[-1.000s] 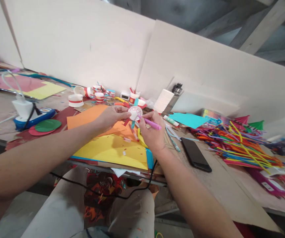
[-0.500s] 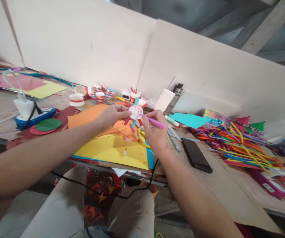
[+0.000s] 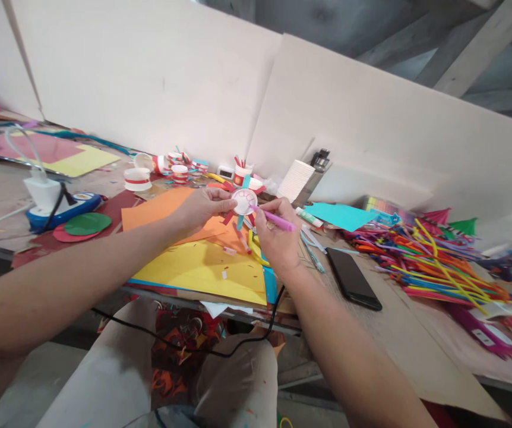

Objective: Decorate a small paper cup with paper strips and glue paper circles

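At the centre of the frame, very little has changed over the last second. The left hand [image 3: 202, 208] still pinches the left edge of the small white disc [image 3: 243, 201] with its red and blue paper strips, holding it up just above the orange sheet [image 3: 158, 211]. The right hand [image 3: 276, 241] stays closed in a writing grip on the pink pen [image 3: 278, 221]. The pen's tip has crept slightly leftward onto the lower right of the disc, and the disc sits a touch higher than it did. Both forearms keep their lines, so the pen work on the disc appears to be going on in small strokes, not starting or ending.

Whether the tip actually touches the disc is hard to tell, because the spot is too small and partly covered by the right thumb. The pink marks on the disc's face cannot be read. It is also unclear whether the disc is flat paper or the bottom of a cup. The left fingers behind it are hidden.

Right of centre, a dark phone [image 3: 353, 278] lies flat on the table [image 3: 394, 339]. Beyond it, the pile of coloured straws [image 3: 438, 261] runs out of the right edge. The yellow sheet [image 3: 202, 270] hangs over the table's near edge, and a black cable [image 3: 185, 345] drops below it across the lap. The scraps under the table are too jumbled to make out.
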A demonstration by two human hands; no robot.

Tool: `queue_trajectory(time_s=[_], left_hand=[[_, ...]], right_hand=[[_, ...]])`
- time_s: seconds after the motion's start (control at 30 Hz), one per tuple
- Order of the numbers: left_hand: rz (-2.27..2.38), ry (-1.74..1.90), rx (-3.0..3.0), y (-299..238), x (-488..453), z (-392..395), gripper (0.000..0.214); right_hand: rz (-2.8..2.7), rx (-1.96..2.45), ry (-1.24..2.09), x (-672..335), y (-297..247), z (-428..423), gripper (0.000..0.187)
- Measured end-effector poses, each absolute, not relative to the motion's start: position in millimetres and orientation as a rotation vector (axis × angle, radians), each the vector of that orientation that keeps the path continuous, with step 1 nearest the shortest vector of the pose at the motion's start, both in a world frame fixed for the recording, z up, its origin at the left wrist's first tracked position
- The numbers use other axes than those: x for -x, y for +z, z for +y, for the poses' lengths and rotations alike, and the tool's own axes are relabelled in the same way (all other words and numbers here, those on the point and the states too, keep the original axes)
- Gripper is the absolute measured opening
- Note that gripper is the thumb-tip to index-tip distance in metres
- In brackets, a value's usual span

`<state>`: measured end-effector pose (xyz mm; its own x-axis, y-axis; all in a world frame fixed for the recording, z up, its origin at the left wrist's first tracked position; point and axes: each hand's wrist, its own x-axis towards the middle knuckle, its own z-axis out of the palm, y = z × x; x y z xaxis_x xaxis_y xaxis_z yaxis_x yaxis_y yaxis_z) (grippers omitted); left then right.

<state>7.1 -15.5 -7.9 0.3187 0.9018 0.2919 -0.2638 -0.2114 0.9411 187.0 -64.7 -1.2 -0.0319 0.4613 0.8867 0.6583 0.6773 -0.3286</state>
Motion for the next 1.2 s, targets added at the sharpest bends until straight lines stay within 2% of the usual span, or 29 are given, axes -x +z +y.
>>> queue_trajectory(time_s=[1.2], left_hand=[[0.643, 1.179, -1.381, -7.0, -7.4, -17.5, 0.029]], right_hand=[[-1.684, 0.92, -0.2, -185.2, -0.5, -65.8, 0.01]])
